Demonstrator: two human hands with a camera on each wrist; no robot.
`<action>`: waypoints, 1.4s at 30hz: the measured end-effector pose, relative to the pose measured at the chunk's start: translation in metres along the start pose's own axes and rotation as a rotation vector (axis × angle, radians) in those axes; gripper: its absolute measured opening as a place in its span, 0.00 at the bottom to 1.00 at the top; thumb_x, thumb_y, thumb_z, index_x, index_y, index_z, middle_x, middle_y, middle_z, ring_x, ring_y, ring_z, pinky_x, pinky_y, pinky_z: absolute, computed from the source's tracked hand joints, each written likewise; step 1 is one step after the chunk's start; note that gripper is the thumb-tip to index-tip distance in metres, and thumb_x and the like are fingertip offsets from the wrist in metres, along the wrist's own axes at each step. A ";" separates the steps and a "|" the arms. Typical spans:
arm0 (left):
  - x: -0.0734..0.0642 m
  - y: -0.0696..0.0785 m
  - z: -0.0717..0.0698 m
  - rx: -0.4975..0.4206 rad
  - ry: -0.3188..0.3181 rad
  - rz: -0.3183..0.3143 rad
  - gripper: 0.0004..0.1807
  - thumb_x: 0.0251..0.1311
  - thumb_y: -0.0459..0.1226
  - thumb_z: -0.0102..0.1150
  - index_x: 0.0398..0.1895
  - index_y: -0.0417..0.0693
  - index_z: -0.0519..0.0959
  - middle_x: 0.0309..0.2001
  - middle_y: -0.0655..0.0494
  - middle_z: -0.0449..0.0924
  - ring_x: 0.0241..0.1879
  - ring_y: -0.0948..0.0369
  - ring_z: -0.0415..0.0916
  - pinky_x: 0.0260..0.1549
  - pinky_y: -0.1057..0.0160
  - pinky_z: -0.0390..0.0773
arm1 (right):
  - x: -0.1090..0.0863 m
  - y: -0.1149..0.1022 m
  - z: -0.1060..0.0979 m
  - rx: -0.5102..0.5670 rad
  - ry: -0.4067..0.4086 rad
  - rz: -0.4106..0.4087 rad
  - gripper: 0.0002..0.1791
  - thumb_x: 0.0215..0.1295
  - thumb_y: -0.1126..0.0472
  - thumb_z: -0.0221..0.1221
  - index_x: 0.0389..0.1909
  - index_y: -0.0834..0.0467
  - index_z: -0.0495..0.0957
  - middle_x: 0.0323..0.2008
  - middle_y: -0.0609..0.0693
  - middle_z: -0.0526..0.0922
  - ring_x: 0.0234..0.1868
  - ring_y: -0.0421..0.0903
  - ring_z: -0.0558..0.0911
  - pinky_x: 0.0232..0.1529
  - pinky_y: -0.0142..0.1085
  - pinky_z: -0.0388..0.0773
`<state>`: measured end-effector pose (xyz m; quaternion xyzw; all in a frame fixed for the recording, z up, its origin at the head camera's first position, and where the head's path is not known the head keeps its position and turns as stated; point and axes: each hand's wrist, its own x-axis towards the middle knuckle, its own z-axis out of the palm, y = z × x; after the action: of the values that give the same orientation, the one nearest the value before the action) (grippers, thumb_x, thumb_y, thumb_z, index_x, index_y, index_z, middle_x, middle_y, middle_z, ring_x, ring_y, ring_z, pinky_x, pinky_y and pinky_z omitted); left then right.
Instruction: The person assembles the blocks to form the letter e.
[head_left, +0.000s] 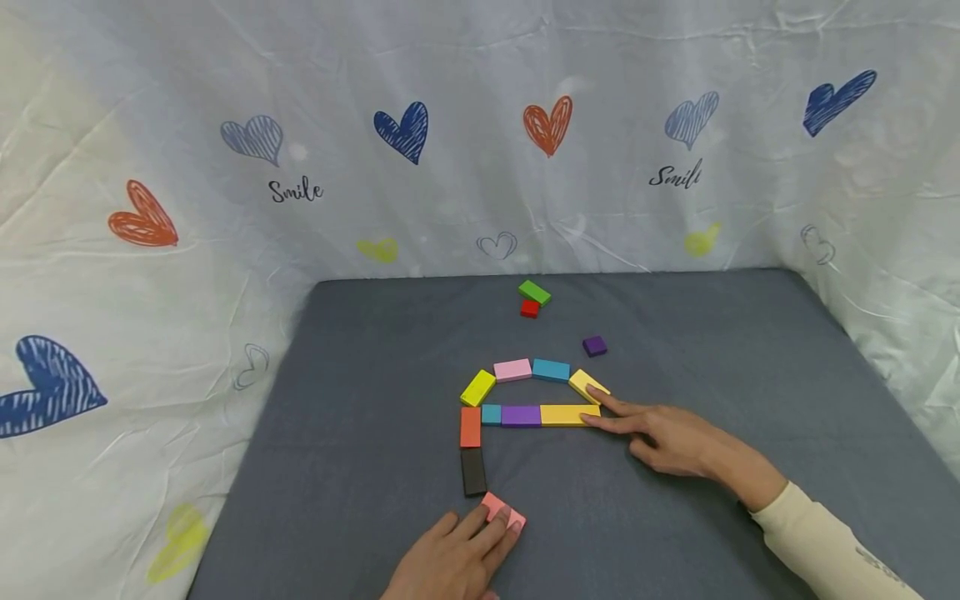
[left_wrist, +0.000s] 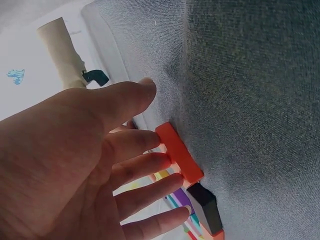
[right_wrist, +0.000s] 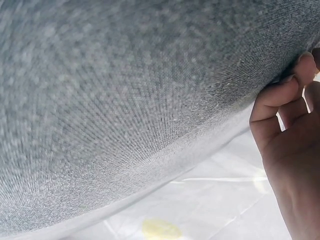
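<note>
Blocks lie in a joined outline on the grey cloth. My left hand (head_left: 448, 560) rests its extended fingertips on a pink block (head_left: 492, 503) at the outline's lower end, just below a black block (head_left: 473, 472). The thumb stands away from that block in the left wrist view. With two outstretched fingers, my right hand (head_left: 678, 437) touches the slanted yellow block (head_left: 585, 383) and the right end of the long yellow piece (head_left: 562, 415). Purple (head_left: 521, 416) and small teal (head_left: 491, 414) blocks continue that row leftward to an orange block (head_left: 470, 427).
A lime block (head_left: 477, 388), a light pink block (head_left: 512, 370) and a blue block (head_left: 551, 370) form the upper curve. Beyond it lie a loose dark purple block (head_left: 595, 346), a red block (head_left: 529, 309) and a green block (head_left: 535, 292). White heart-printed sheeting (head_left: 465, 200) surrounds the table.
</note>
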<state>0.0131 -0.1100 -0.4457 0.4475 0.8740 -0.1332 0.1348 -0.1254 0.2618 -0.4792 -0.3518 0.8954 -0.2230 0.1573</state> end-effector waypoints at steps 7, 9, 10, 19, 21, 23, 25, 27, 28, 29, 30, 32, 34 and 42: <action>0.000 0.002 -0.001 0.054 0.035 -0.015 0.40 0.73 0.67 0.52 0.83 0.66 0.62 0.76 0.69 0.65 0.66 0.67 0.69 0.49 0.68 0.74 | 0.000 -0.001 -0.001 0.002 -0.003 0.010 0.43 0.70 0.72 0.56 0.79 0.32 0.67 0.85 0.43 0.53 0.21 0.31 0.56 0.21 0.27 0.57; 0.000 0.002 -0.001 0.058 0.030 -0.015 0.40 0.73 0.67 0.51 0.83 0.66 0.62 0.76 0.69 0.65 0.67 0.67 0.69 0.51 0.67 0.74 | 0.000 -0.001 -0.001 -0.003 -0.003 0.014 0.43 0.70 0.72 0.57 0.79 0.32 0.67 0.84 0.43 0.54 0.21 0.31 0.56 0.22 0.27 0.58; 0.000 0.002 -0.001 0.058 0.026 -0.015 0.41 0.73 0.67 0.51 0.83 0.66 0.61 0.77 0.69 0.64 0.67 0.67 0.69 0.52 0.67 0.75 | 0.000 -0.001 -0.001 -0.004 -0.004 0.016 0.43 0.70 0.72 0.57 0.79 0.32 0.67 0.84 0.43 0.54 0.21 0.31 0.56 0.22 0.27 0.57; 0.003 0.002 -0.003 0.091 0.009 -0.013 0.41 0.73 0.68 0.50 0.83 0.67 0.61 0.76 0.69 0.65 0.68 0.67 0.68 0.57 0.64 0.75 | 0.001 -0.001 0.001 -0.001 -0.008 0.031 0.43 0.70 0.71 0.57 0.79 0.31 0.66 0.84 0.41 0.53 0.24 0.32 0.60 0.22 0.28 0.58; 0.003 0.002 -0.004 0.096 0.001 -0.018 0.41 0.72 0.69 0.49 0.83 0.67 0.61 0.76 0.70 0.65 0.69 0.67 0.68 0.59 0.63 0.75 | 0.001 -0.001 0.001 0.000 -0.010 0.032 0.43 0.70 0.71 0.57 0.79 0.31 0.66 0.85 0.41 0.53 0.24 0.32 0.60 0.23 0.28 0.58; 0.003 0.002 -0.004 0.099 -0.009 -0.027 0.41 0.72 0.69 0.49 0.83 0.68 0.61 0.77 0.70 0.64 0.70 0.67 0.67 0.60 0.61 0.75 | 0.001 -0.001 0.001 -0.002 -0.007 0.031 0.43 0.70 0.72 0.57 0.79 0.31 0.66 0.85 0.41 0.53 0.27 0.32 0.64 0.23 0.28 0.58; 0.004 0.002 -0.005 0.100 -0.015 -0.036 0.41 0.72 0.69 0.49 0.84 0.68 0.60 0.77 0.70 0.63 0.71 0.67 0.67 0.62 0.59 0.75 | 0.001 -0.001 0.001 -0.003 -0.005 0.029 0.43 0.70 0.72 0.57 0.79 0.31 0.67 0.84 0.41 0.53 0.35 0.33 0.72 0.24 0.27 0.58; 0.004 0.002 -0.006 0.112 -0.010 -0.043 0.41 0.72 0.69 0.49 0.84 0.68 0.60 0.78 0.70 0.63 0.71 0.67 0.66 0.64 0.58 0.74 | 0.001 -0.001 0.002 -0.006 -0.002 0.026 0.43 0.70 0.72 0.57 0.79 0.31 0.67 0.84 0.41 0.53 0.46 0.37 0.76 0.24 0.27 0.59; 0.004 0.002 -0.006 0.117 -0.014 -0.042 0.41 0.72 0.69 0.49 0.84 0.69 0.60 0.78 0.70 0.63 0.72 0.67 0.66 0.64 0.58 0.74 | 0.001 -0.001 0.002 -0.008 -0.002 0.026 0.43 0.70 0.71 0.57 0.79 0.31 0.67 0.84 0.41 0.53 0.48 0.39 0.76 0.24 0.27 0.59; 0.003 0.002 -0.006 0.123 -0.014 -0.044 0.42 0.72 0.70 0.48 0.84 0.69 0.59 0.79 0.70 0.62 0.72 0.67 0.65 0.65 0.58 0.74 | 0.001 -0.001 0.002 -0.009 -0.001 0.024 0.43 0.70 0.71 0.57 0.79 0.31 0.67 0.84 0.41 0.53 0.48 0.39 0.76 0.24 0.28 0.59; 0.002 0.003 -0.007 0.125 -0.009 -0.043 0.42 0.72 0.70 0.47 0.85 0.69 0.57 0.79 0.70 0.61 0.73 0.67 0.65 0.65 0.58 0.74 | 0.001 -0.001 0.002 -0.009 -0.001 0.023 0.43 0.70 0.71 0.57 0.79 0.31 0.67 0.84 0.41 0.53 0.48 0.40 0.77 0.24 0.28 0.59; 0.000 0.003 -0.008 0.128 0.028 -0.030 0.43 0.73 0.70 0.45 0.86 0.68 0.55 0.80 0.70 0.61 0.73 0.66 0.65 0.64 0.58 0.75 | 0.001 -0.001 0.003 -0.014 0.002 0.018 0.43 0.70 0.71 0.57 0.79 0.31 0.67 0.84 0.41 0.54 0.49 0.40 0.77 0.25 0.28 0.61; -0.002 0.002 -0.010 0.132 0.086 -0.001 0.44 0.73 0.71 0.43 0.87 0.68 0.52 0.80 0.70 0.60 0.73 0.66 0.65 0.63 0.58 0.75 | 0.001 -0.001 0.003 -0.016 0.005 0.014 0.43 0.70 0.71 0.57 0.79 0.31 0.67 0.84 0.41 0.54 0.49 0.40 0.77 0.26 0.28 0.63; -0.013 -0.015 -0.054 0.084 0.517 0.103 0.36 0.79 0.62 0.46 0.83 0.61 0.62 0.68 0.69 0.75 0.64 0.69 0.73 0.56 0.64 0.76 | 0.000 0.002 0.001 -0.016 0.020 -0.009 0.42 0.70 0.72 0.58 0.79 0.33 0.67 0.84 0.43 0.54 0.38 0.36 0.74 0.30 0.29 0.66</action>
<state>0.0022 -0.1090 -0.3890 0.5160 0.8490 -0.0436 -0.1052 -0.1258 0.2629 -0.4809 -0.3550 0.8970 -0.2202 0.1447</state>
